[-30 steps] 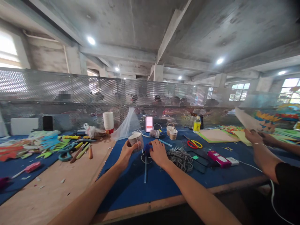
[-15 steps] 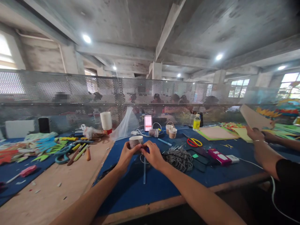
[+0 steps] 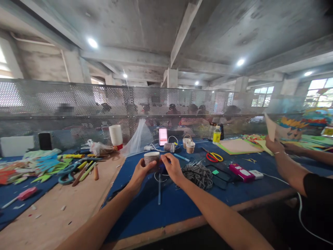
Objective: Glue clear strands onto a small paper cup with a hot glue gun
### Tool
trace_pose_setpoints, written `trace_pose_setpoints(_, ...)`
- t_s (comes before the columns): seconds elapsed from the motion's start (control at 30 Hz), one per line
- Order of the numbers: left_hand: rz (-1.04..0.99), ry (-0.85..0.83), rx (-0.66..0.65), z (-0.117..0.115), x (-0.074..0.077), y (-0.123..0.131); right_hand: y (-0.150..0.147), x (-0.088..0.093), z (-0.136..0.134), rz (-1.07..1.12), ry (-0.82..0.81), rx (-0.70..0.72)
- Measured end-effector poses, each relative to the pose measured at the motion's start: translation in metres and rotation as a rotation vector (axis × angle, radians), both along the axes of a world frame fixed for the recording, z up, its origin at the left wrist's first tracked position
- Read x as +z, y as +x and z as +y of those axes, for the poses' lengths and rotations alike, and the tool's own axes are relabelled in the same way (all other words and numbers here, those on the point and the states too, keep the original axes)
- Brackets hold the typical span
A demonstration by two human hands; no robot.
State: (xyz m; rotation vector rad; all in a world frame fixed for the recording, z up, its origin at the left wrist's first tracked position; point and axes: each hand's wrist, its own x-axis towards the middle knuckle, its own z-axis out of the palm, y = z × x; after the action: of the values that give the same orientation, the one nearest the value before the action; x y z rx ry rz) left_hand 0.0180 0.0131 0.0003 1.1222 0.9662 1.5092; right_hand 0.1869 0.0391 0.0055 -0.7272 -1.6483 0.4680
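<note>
My left hand [image 3: 142,170] is closed around a small paper cup [image 3: 151,158] whose side looks wrapped in greyish cord. Just right of the cup, my right hand [image 3: 171,168] is pinched, thumb against fingers; whatever it grips is too small to make out. Under my hands are a dark blue object [image 3: 162,168], partly hidden, and a clear glue stick [image 3: 159,192] lying on the blue mat. Beside my right hand lies a tangled heap of grey cord [image 3: 198,176]. Two small cups with handles [image 3: 190,147] stand farther back.
Red and yellow scissors [image 3: 214,157], a magenta box [image 3: 241,172] and a yellow-labelled bottle [image 3: 216,135] are to the right. On the left are a stack of paper cups [image 3: 116,136] and blue-handled scissors [image 3: 67,176]. A co-worker's hand [image 3: 273,146] holds paper at far right.
My right hand has drawn slightly away from the cup to the right and up. My left hand still holds the cup. The co-worker's sheet has tilted more upright.
</note>
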Motion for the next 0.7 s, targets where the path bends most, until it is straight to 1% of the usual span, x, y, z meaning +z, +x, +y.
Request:
trace_pose_setpoints(0.27, -0.018, -0.019, -0.005, -0.0024, 0.0016, 0.0012, 0.0026, 0.0024, 0.0002, 0.031, -0.047, -0.015)
trace_pose_setpoints(0.47, -0.038, -0.015, -0.074, -0.0057, 0.0056, 0.0010, 0.0026, 0.0030, 0.0006, 0.022, -0.062, -0.017)
trace_pose_setpoints(0.7, -0.029, -0.016, -0.071, -0.0057, 0.0048, 0.0002, 0.0040, 0.0034, 0.0008, 0.016, -0.078, -0.017)
